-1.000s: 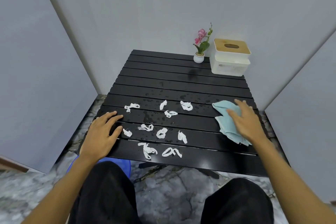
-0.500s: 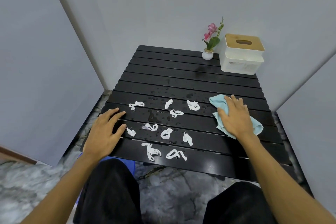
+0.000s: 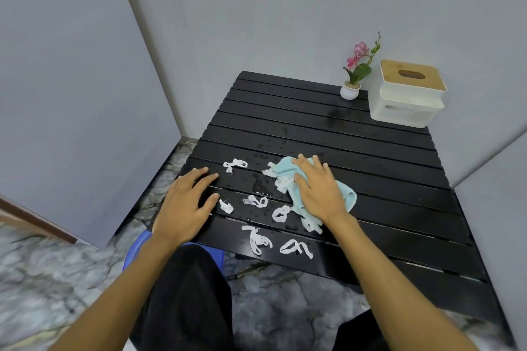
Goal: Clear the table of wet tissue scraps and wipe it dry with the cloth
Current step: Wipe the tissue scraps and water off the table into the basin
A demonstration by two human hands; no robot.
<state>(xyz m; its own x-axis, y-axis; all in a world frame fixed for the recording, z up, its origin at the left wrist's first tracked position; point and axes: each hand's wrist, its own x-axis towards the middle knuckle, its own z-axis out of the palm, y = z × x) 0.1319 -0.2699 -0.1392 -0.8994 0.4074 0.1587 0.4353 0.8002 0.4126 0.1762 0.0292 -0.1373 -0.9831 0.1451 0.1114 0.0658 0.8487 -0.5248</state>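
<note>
covering some tissue scraps [image 3: 282,183], the cloth [image 3: 346,198] sits under the right hand [image 3: 319,191].

This looks like a small staged corner set up indoors, more a mock-up booth than a lived-in room. Plain grey panels [image 3: 71,94] close it in on the left, behind and at the right edge of the frame, meeting at bare seams. The floor [image 3: 42,279] at the bottom is grey marbled tile. A low black slatted table [image 3: 370,208] fills the centre, with only homely props at its upper right corner: a small potted pink orchid [image 3: 356,71] and a white tissue box [image 3: 407,97] with a wooden lid.
</note>
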